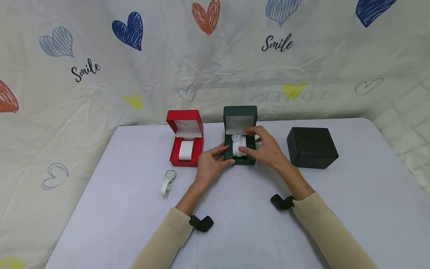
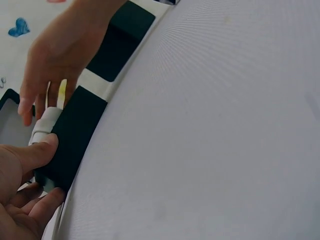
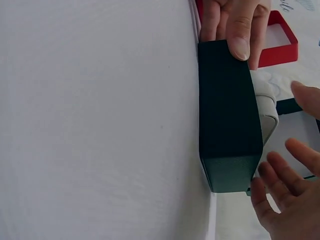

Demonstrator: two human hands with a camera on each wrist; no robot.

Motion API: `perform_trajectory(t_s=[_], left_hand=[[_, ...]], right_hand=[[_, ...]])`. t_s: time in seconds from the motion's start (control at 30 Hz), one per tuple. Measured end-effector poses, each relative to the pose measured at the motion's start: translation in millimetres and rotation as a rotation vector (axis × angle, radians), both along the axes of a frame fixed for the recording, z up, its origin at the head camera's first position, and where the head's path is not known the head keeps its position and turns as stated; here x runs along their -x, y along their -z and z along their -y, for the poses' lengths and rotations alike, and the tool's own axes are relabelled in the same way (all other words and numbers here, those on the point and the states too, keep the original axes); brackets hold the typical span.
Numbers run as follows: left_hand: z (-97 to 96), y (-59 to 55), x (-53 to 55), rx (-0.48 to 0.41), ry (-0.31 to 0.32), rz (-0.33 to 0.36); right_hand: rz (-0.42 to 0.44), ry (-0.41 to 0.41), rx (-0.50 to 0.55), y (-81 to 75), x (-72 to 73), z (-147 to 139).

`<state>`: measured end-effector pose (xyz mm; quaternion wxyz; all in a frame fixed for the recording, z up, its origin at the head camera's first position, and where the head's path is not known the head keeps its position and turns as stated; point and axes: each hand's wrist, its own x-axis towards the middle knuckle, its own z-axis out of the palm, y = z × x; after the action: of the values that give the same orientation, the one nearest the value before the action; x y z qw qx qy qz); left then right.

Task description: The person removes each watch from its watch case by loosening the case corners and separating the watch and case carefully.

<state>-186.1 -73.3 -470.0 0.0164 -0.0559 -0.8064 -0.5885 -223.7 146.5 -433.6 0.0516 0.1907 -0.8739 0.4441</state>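
Note:
In the head view, an open dark green watch box point(image 1: 246, 161) stands at the middle of the table's far side. A white-strapped wristwatch point(image 1: 237, 138) lies in it around a white cushion. My left hand point(image 1: 209, 166) grips the box's left front corner, its thumb on the front wall in the right wrist view. My right hand point(image 1: 267, 147) hovers over the box's right side with fingers spread. In the right wrist view, those fingers point(image 3: 287, 172) stand apart from the watch strap point(image 3: 267, 102). In the left wrist view, the watch is mostly hidden behind the box wall.
An open red watch box point(image 1: 186, 163) with a white cushion stands to the left. In front of it a second pale wristwatch point(image 1: 168, 182) lies on the white tablecloth point(image 1: 127, 209). A closed black box point(image 1: 312, 147) is at the right. Behind hangs a heart-printed curtain point(image 1: 228, 63).

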Motion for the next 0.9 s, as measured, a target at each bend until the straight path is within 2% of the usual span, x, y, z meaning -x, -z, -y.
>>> perform_trajectory(t_s=[0.27, 0.53, 0.73, 0.9], left_hand=[[-1.1, 0.3, 0.9, 0.005, 0.005, -0.004], [-0.5, 1.7, 2.0, 0.004, 0.006, -0.013], [0.1, 1.8, 1.7, 0.000, 0.003, -0.019], [-0.4, 0.3, 0.8, -0.004, 0.007, -0.016]], right_hand=[[0.065, -0.082, -0.112, -1.0, 4.5, -0.6], [0.067, -0.107, -0.274, -4.0, 7.7, 1.8], [0.059, -0.111, -0.291, -4.3, 8.2, 4.0], [0.068, -0.118, -0.263, -4.9, 8.0, 5.0]])
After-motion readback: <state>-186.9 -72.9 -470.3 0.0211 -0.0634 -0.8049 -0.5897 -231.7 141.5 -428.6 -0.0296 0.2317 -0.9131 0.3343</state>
